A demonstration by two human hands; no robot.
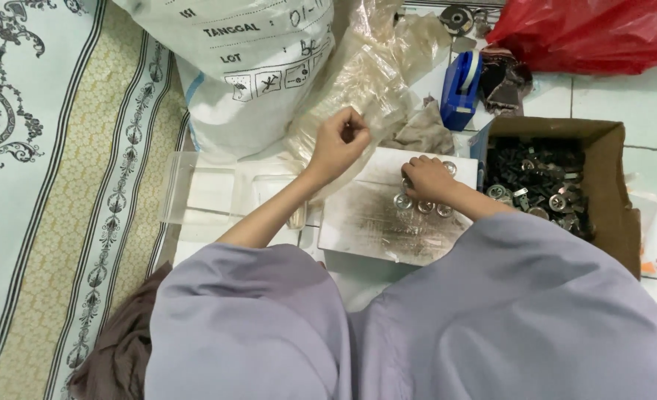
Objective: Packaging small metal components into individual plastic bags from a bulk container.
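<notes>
My left hand (339, 143) is raised with its fingers pinched on the edge of a crumpled clear plastic bag (369, 74). My right hand (428, 178) rests on a worn white board (376, 218), fingers curled over a cluster of small round metal parts (423, 206) that lie in a short row. Whether it grips one of them is hidden by the fingers. Both arms wear wide lilac sleeves.
A cardboard box (610, 192) of dark and shiny metal parts stands at the right. A blue tape dispenser (459, 89) and a red plastic bag (595, 33) lie behind. A large white sack (247, 67) is at the back, a clear plastic tray (202, 189) left, a patterned mat (61, 185) beyond.
</notes>
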